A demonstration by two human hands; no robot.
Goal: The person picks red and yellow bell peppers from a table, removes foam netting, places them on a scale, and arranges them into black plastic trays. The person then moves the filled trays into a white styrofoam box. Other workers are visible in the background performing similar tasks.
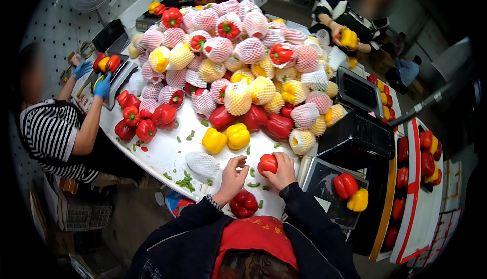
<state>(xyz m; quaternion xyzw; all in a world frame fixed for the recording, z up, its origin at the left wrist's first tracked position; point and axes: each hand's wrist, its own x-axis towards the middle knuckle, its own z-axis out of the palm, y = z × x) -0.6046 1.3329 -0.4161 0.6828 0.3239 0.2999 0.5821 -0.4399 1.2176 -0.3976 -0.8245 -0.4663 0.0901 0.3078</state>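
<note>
My right hand [284,173] grips a small red bell pepper [267,163] above the white table [167,157]. Beside it, my left hand [231,176] is held with bent fingers apart and nothing visible between them. A larger red bell pepper [243,204] rests at the table edge below my left wrist. To that hand's left lies a white foam net sleeve [202,164]. Just beyond my hands stand two yellow bell peppers, one left [214,140] and one right [238,136]. Cut green stem pieces [185,183] are scattered around.
Peppers in foam nets [237,96] form a large heap ahead. At right are a scale [323,184] bearing a red and a yellow pepper, black trays [357,134] and foam boxes [414,218]. A gloved co-worker [57,134] stands left; another [350,16] holds a yellow pepper.
</note>
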